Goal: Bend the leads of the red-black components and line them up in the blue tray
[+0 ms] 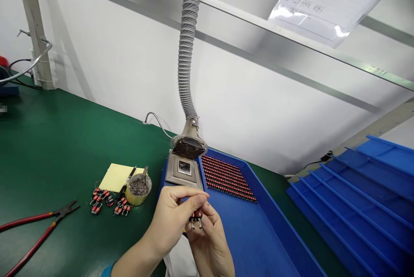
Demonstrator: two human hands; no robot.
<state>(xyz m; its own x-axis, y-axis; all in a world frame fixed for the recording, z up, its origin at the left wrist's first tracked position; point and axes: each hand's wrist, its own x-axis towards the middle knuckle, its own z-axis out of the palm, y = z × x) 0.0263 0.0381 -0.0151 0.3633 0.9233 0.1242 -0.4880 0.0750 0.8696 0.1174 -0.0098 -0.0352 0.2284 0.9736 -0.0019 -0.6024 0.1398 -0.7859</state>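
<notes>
Both of my hands meet low in the middle of the view, over the near end of a blue tray (258,242). My left hand (173,218) and my right hand (210,240) pinch one small red-wound coil component (196,217) between their fingertips, its metal leads pointing down. Just beyond them stands a small solder pot (184,169) under a round fume-extraction hood (188,145). Rows of the same red coils (228,177) lie in the tray's far part.
A grey ribbed extraction hose (187,39) rises from the hood. On the green mat lie red-handled pliers (35,225), several loose coils (108,201), a yellow pad (117,177) and a small tin of scrap (138,188). Stacked blue trays (365,199) stand at the right.
</notes>
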